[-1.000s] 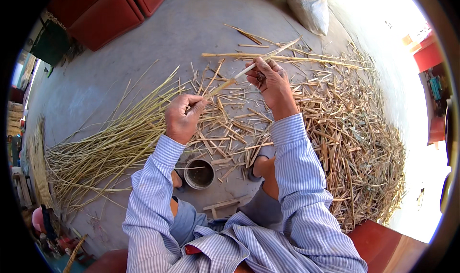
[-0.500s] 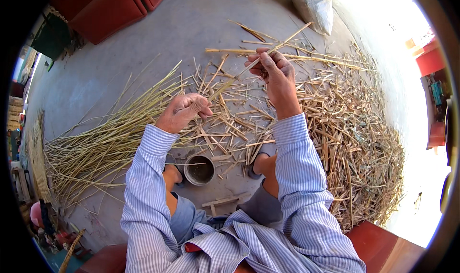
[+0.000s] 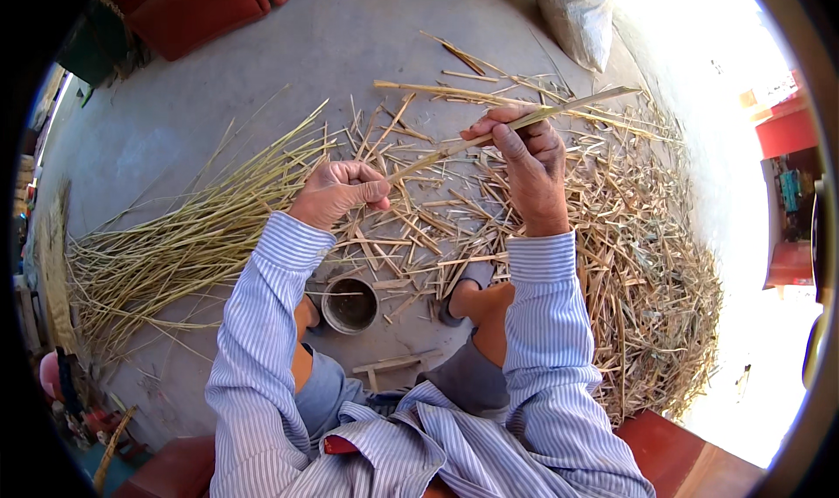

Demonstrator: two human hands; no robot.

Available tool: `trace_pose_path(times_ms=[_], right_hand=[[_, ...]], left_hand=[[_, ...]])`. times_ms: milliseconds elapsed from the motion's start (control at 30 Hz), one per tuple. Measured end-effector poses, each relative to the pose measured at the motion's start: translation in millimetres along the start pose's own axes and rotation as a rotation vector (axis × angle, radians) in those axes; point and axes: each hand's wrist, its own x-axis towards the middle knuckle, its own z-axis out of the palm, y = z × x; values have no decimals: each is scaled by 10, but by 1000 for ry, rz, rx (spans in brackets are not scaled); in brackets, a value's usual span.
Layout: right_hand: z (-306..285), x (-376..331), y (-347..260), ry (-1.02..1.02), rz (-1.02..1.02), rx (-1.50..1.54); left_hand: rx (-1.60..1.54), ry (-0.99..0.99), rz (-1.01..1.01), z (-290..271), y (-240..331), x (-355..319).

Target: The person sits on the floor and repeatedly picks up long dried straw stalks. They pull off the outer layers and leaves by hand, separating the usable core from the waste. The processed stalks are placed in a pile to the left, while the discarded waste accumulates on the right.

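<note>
A long pale straw stalk (image 3: 447, 151) stretches between my two hands, rising toward the right. My left hand (image 3: 343, 192) pinches its lower left end between thumb and fingertips. Farther along, my right hand (image 3: 524, 161) grips it with the thumb underneath, and the flattened tip sticks out past my fingers. Below the stalk, short cut straw pieces (image 3: 419, 227) lie scattered over the floor. A bundle of long greenish-yellow stalks (image 3: 175, 249) spreads out beside my left forearm.
Between my feet stands a round metal bowl (image 3: 350, 323) with dark contents. A big heap of straw scraps (image 3: 651, 279) fills the right side. A small wooden piece (image 3: 398, 362) lies near my knees. At the back are a whitish sack (image 3: 572, 17) and a red seat (image 3: 188, 13).
The stalk has turned from steep to flatter, its free tip now reaching farther right. My right hand has moved slightly right and down; my left hand has barely shifted.
</note>
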Motion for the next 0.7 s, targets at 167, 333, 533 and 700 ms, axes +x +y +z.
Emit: trace_pose_path(times_ms=[167, 333, 533, 700], right_hand=[[-79, -43, -71, -100, -33, 15], [-92, -92, -133, -150, -44, 56], [-96, -143, -165, -154, -50, 85], [-181, -198, -130, -193, -47, 226]], left_hand=[[-40, 1, 22, 23, -31, -58], [-53, -12, 47, 56, 51, -165], [-92, 59, 16, 103, 91, -199], [-290, 188, 135, -270, 0, -108]])
